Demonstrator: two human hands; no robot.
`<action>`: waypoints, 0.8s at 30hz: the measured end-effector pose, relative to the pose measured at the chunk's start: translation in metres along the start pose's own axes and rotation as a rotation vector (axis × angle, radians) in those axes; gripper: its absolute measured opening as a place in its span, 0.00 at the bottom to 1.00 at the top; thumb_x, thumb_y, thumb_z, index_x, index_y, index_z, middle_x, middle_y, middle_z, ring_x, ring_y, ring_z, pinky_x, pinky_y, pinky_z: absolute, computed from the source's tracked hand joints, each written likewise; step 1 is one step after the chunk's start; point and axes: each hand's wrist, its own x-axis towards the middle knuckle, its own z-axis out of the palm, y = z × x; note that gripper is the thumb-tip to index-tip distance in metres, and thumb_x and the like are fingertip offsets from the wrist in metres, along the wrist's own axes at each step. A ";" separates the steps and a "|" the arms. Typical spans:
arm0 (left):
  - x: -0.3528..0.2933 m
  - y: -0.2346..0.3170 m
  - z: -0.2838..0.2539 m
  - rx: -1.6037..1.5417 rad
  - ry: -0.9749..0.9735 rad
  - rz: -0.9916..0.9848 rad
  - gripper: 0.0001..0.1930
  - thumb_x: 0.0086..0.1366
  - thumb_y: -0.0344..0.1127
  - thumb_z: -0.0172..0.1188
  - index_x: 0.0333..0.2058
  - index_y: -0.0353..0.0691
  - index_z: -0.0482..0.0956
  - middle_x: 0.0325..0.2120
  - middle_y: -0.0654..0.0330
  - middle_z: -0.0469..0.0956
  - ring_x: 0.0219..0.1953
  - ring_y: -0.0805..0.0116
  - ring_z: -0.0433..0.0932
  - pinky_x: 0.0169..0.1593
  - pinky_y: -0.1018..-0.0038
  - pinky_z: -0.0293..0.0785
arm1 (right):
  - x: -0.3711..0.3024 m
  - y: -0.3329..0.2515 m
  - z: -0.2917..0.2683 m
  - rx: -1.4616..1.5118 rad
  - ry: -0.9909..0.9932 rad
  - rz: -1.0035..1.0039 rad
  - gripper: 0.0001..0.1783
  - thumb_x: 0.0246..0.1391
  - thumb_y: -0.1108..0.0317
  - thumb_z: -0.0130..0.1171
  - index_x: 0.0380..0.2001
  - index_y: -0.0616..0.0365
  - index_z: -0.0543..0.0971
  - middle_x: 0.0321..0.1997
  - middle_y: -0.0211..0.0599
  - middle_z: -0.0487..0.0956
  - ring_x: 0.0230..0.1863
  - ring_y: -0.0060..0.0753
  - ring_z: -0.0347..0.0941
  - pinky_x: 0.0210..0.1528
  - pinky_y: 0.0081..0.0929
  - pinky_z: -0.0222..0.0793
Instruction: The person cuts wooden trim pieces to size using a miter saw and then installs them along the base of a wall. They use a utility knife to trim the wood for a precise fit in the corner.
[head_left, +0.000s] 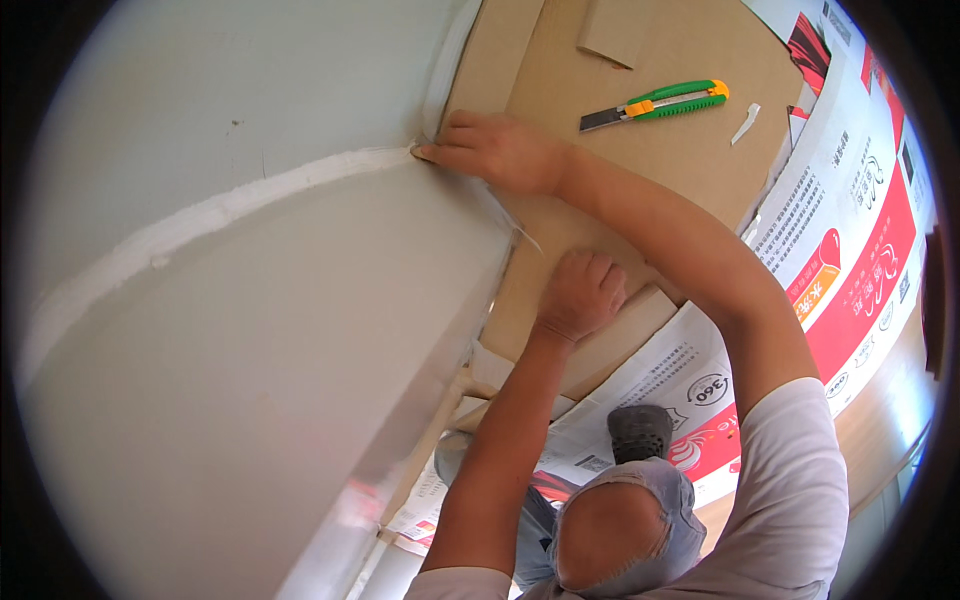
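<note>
At the far end of a white strip (215,208) on the pale wall (300,330), my right hand (510,152) presses its fingertips into the corner. Its fingers are closed, and a tiny beige bit shows at the tips, too small to name. My left hand (583,292) is curled into a fist that rests on the brown cardboard (660,190); nothing shows in it, though its palm side is hidden. Beyond my right forearm lies a green and yellow utility knife (655,104) with its dark blade out. A thin white sliver (528,238) sticks up between the two hands.
A small cardboard piece (612,32) lies at the back, and a white scrap (745,124) is right of the knife. Printed white and red cardboard (850,250) covers the right side. My bent knee (615,530) and dark shoe (640,432) are below the hands.
</note>
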 end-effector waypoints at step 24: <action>0.005 0.007 -0.005 0.137 0.098 -0.055 0.07 0.51 0.31 0.63 0.25 0.42 0.72 0.28 0.56 0.70 0.34 0.54 0.72 0.37 0.60 0.73 | -0.221 -0.124 -0.120 -0.226 -0.097 0.376 0.12 0.51 0.66 0.71 0.38 0.54 0.81 0.42 0.36 0.77 0.44 0.44 0.72 0.48 0.39 0.68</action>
